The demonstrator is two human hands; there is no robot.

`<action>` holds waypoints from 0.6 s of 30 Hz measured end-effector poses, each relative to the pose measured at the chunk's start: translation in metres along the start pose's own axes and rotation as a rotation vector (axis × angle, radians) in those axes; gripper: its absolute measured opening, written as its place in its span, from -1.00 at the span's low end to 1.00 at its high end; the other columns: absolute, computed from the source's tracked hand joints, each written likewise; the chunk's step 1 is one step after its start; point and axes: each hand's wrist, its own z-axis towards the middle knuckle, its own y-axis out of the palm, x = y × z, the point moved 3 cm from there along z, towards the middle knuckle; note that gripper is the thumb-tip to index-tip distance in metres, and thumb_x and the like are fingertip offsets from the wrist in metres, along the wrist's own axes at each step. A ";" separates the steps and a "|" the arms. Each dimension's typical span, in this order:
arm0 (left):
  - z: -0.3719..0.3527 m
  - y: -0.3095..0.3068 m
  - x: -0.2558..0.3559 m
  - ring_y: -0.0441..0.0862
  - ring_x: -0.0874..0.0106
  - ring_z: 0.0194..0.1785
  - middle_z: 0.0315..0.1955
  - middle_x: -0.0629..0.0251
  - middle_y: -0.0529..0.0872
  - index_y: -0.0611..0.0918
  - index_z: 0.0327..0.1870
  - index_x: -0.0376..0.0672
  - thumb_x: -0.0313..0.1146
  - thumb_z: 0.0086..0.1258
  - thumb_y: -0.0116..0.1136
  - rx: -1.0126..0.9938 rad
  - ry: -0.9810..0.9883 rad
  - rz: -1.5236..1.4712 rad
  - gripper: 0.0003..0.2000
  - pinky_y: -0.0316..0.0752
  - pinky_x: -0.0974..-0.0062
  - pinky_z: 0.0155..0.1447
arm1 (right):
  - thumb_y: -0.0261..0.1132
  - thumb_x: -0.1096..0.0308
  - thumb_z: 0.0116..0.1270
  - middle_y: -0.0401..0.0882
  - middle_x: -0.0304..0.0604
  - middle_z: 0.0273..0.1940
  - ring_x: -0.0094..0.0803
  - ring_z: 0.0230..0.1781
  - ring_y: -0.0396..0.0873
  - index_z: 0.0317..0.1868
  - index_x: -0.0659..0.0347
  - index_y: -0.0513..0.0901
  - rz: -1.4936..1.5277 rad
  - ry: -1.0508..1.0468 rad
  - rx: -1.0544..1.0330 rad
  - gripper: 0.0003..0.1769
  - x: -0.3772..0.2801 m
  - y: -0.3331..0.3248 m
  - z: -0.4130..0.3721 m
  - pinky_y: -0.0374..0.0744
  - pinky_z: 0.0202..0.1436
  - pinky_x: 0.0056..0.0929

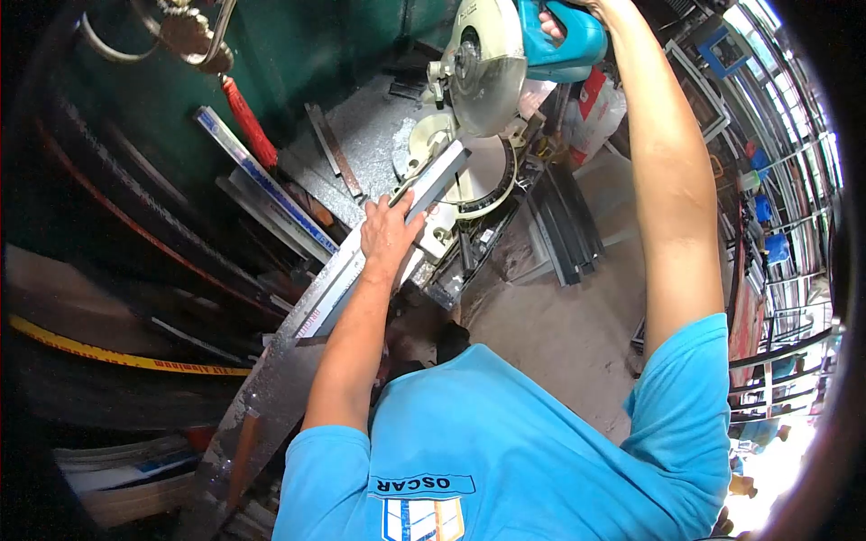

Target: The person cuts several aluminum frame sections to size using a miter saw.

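Note:
A miter saw (487,63) with a cream guard and a teal motor housing (564,45) stands at the top middle. Up at its handle is my right hand (552,25), fingers wrapped round the grip and partly hidden by the housing. The saw head is raised above the round base (487,176). A long pale aluminium profile (442,171) lies across the saw base, its far end near the blade area. My left hand (390,230) grips this profile left of the blade, fingers over its top. The profile's near length runs down behind my left forearm.
Metal offcuts (334,149) lie on the dusty bench behind the saw. Dark profiles (564,221) lean right of it. A red tassel (248,122) hangs at upper left. Long bars, one a yellow strip (126,352), fill the left side. Racks of profiles (794,162) stand at right.

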 end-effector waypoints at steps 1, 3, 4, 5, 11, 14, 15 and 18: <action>-0.002 0.001 -0.001 0.51 -0.07 0.25 0.21 -0.09 0.61 0.68 0.32 0.19 0.02 0.32 0.34 -0.006 -0.007 -0.006 -0.48 0.55 0.06 0.23 | 0.33 0.28 0.40 0.83 -0.15 -0.11 -0.31 -0.12 0.72 0.02 0.18 0.83 -0.155 -0.061 0.061 -0.71 -0.002 0.005 -0.007 0.67 0.08 -0.30; 0.000 0.000 0.001 0.50 -0.05 0.25 0.19 -0.07 0.61 0.68 0.32 0.18 0.00 0.32 0.35 0.008 0.006 0.021 -0.48 0.56 0.07 0.21 | 0.30 0.20 0.42 0.82 -0.09 -0.11 -0.30 -0.13 0.71 0.06 0.13 0.82 -0.427 -0.153 0.194 -0.67 -0.016 0.022 -0.046 0.65 0.09 -0.31; 0.000 0.000 0.002 0.50 -0.05 0.25 0.19 -0.07 0.61 0.68 0.32 0.18 0.00 0.32 0.35 0.005 0.001 0.011 -0.48 0.56 0.07 0.21 | 0.28 0.17 0.43 0.82 -0.05 -0.12 -0.29 -0.13 0.71 0.07 0.12 0.82 -0.543 -0.183 0.262 -0.66 -0.026 0.039 -0.073 0.64 0.08 -0.31; 0.000 0.001 0.001 0.50 -0.05 0.25 0.18 -0.06 0.61 0.68 0.32 0.18 -0.02 0.32 0.35 0.004 0.012 0.012 -0.48 0.56 0.08 0.21 | 0.22 0.08 0.47 0.80 0.01 -0.16 -0.25 -0.20 0.70 0.04 0.11 0.82 -0.450 -0.168 0.301 -0.61 -0.032 0.058 -0.102 0.63 0.01 -0.29; -0.001 0.000 0.001 0.50 -0.04 0.25 0.18 -0.04 0.61 0.67 0.33 0.17 -0.05 0.32 0.36 -0.001 0.017 0.007 -0.48 0.57 0.07 0.21 | 0.24 -0.02 0.56 0.62 -0.14 -0.32 -0.41 -0.45 0.66 -0.08 0.31 0.51 -0.035 0.009 0.521 -0.54 0.044 0.115 -0.151 0.70 -0.41 -0.35; -0.001 -0.003 0.002 0.50 -0.05 0.25 0.19 -0.04 0.61 0.67 0.33 0.18 -0.04 0.32 0.36 -0.012 0.010 0.005 -0.48 0.57 0.07 0.22 | 0.22 0.00 0.56 0.63 -0.13 -0.30 -0.41 -0.45 0.67 -0.05 0.32 0.50 -0.038 0.024 0.586 -0.54 0.052 0.145 -0.177 0.69 -0.38 -0.37; -0.001 -0.004 0.002 0.50 -0.05 0.25 0.20 -0.04 0.61 0.67 0.33 0.19 -0.04 0.32 0.36 -0.030 0.005 0.009 -0.48 0.57 0.06 0.22 | 0.22 0.00 0.57 0.63 -0.14 -0.29 -0.41 -0.45 0.67 -0.04 0.32 0.49 -0.024 0.006 0.589 -0.55 0.057 0.148 -0.179 0.69 -0.38 -0.38; -0.001 -0.006 0.004 0.50 -0.06 0.25 0.20 -0.03 0.61 0.67 0.33 0.19 -0.04 0.32 0.36 -0.048 0.003 0.020 -0.48 0.58 0.06 0.22 | 0.20 0.01 0.57 0.62 -0.15 -0.28 -0.42 -0.42 0.68 0.01 0.30 0.49 -0.002 -0.020 0.587 -0.56 0.070 0.154 -0.182 0.69 -0.37 -0.38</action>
